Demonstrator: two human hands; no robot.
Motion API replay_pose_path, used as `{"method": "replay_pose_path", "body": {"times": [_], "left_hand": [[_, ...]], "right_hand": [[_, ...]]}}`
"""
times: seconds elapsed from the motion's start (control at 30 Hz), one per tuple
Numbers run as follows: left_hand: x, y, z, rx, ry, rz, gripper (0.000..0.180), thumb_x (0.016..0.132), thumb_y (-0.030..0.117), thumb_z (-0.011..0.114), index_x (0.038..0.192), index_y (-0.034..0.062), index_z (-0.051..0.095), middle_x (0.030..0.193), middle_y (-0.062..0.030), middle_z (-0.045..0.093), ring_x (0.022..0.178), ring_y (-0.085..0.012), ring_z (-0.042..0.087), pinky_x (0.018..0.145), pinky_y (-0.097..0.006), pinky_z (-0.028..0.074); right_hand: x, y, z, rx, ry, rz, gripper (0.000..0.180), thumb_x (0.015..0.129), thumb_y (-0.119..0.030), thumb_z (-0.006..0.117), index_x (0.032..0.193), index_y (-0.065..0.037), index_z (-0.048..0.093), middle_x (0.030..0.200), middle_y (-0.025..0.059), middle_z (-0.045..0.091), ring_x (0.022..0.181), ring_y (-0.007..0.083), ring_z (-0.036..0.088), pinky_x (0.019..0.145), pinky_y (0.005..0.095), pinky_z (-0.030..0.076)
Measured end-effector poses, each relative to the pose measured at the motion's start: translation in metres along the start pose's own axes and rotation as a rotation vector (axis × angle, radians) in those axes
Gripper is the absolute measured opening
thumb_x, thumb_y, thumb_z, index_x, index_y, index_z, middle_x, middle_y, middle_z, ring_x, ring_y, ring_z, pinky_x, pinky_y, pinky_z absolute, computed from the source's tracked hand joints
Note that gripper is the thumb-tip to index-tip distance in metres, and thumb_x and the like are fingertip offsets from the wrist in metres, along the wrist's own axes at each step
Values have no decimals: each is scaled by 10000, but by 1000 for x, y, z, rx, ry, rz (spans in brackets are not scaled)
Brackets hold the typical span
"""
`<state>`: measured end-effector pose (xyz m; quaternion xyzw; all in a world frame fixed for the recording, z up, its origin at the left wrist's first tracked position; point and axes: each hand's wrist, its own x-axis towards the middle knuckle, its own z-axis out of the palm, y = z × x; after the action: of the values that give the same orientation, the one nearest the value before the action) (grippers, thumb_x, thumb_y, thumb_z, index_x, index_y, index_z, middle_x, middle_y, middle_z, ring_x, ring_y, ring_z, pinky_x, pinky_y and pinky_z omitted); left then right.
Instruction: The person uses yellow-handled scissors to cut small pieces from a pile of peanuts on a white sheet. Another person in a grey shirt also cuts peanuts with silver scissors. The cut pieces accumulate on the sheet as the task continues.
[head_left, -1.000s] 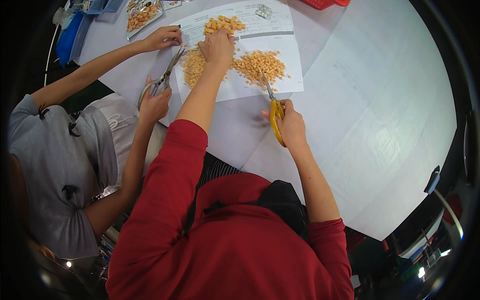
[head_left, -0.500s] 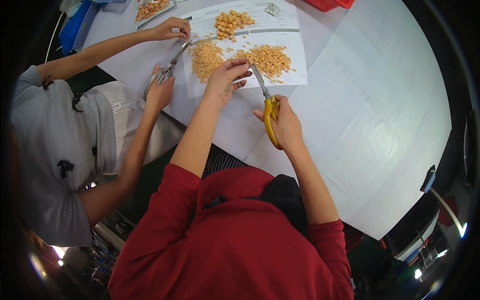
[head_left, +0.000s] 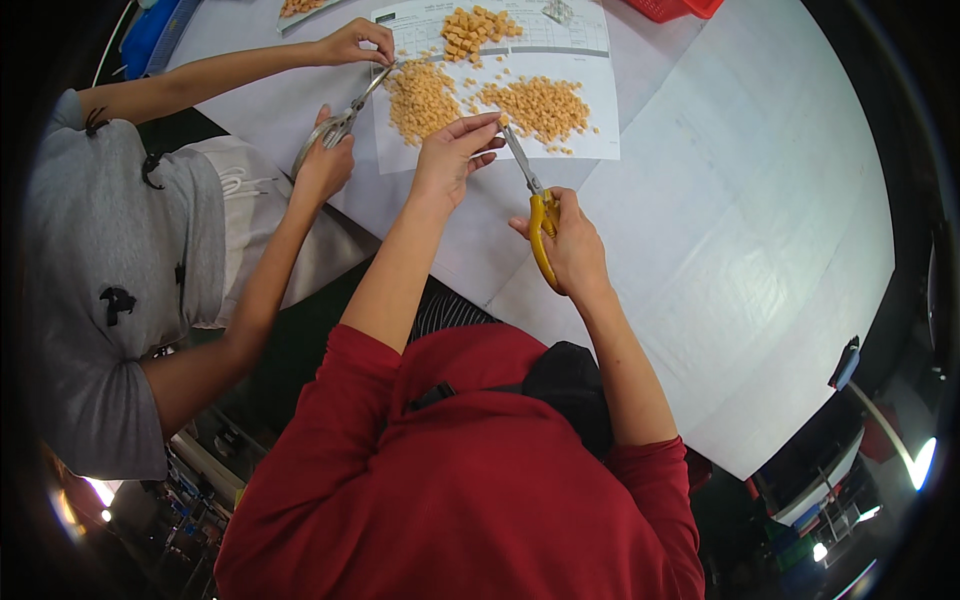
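The white table (head_left: 740,230) spreads in front of you and off to your right. On your left sits a co-worker in a grey shirt (head_left: 130,260). Near the table's far edge lies a printed paper sheet (head_left: 590,70), with part of a red basket (head_left: 668,8) beyond its right corner.

Your left hand (head_left: 455,160) is raised near the sheet's lower edge, thumb and forefinger pinched together; whether a piece sits between them is too small to tell. Your right hand (head_left: 578,242) is clamped around the yellow handles of your scissors (head_left: 541,212), whose blades point up and away, tips just beside your left fingertips.

The co-worker's one hand (head_left: 325,165) grips metal scissors (head_left: 343,122), tips close to the other hand's (head_left: 355,43) fingertips, which are bunched together.

On the sheet are two heaps of small orange bits, a left heap (head_left: 420,102) and a right heap (head_left: 540,108). Larger orange cubes (head_left: 472,35) are piled beyond them, beside a small clear packet (head_left: 557,11).
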<state>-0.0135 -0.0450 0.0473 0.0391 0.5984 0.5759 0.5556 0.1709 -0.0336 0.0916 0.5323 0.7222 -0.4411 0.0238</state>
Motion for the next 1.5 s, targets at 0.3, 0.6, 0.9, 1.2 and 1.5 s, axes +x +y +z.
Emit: {"method": "replay_pose_path", "body": {"times": [0.3, 0.6, 0.9, 1.2, 1.5], "left_hand": [[11, -15, -3, 86, 37, -8, 185, 861, 114, 665, 1034, 49, 679, 920, -36, 690, 824, -124, 654, 703, -243, 481], [36, -44, -6, 170, 173, -113, 213, 856, 170, 696, 1028, 52, 652, 937, -22, 678, 858, -124, 648, 745, -258, 495], [42, -44, -10, 83, 167, -169, 197, 855, 159, 689, 1019, 57, 652, 930, -33, 679, 842, -134, 653, 715, -261, 504], [37, -35, -12, -108, 81, -180, 204, 897, 161, 637, 1086, 86, 625, 981, -28, 651, 895, -141, 608, 781, -306, 511], [31, -31, -12, -34, 87, -140, 191, 899, 139, 632, 1074, 64, 640, 964, -33, 656, 892, -144, 619, 768, -292, 512]], "right_hand": [[9, 13, 5, -4, -46, 21, 673, 784, -555, 675, 1131, -11, 485, 981, 223, 644, 894, 386, 638, 715, 452, 503], [32, 31, 19, -2, -99, 51, 657, 788, -545, 675, 1101, 5, 496, 829, 245, 658, 810, 402, 648, 684, 451, 496], [35, 29, 11, 34, -145, 117, 674, 764, -594, 674, 1111, -43, 501, 880, 211, 667, 839, 391, 652, 704, 455, 502], [24, 21, 13, 73, -101, 62, 714, 767, -607, 661, 1139, -20, 496, 1013, 211, 647, 931, 368, 641, 768, 446, 500], [23, 17, 17, 32, -95, 50, 694, 778, -601, 654, 1123, -20, 493, 981, 224, 651, 907, 387, 642, 742, 464, 501]]}}
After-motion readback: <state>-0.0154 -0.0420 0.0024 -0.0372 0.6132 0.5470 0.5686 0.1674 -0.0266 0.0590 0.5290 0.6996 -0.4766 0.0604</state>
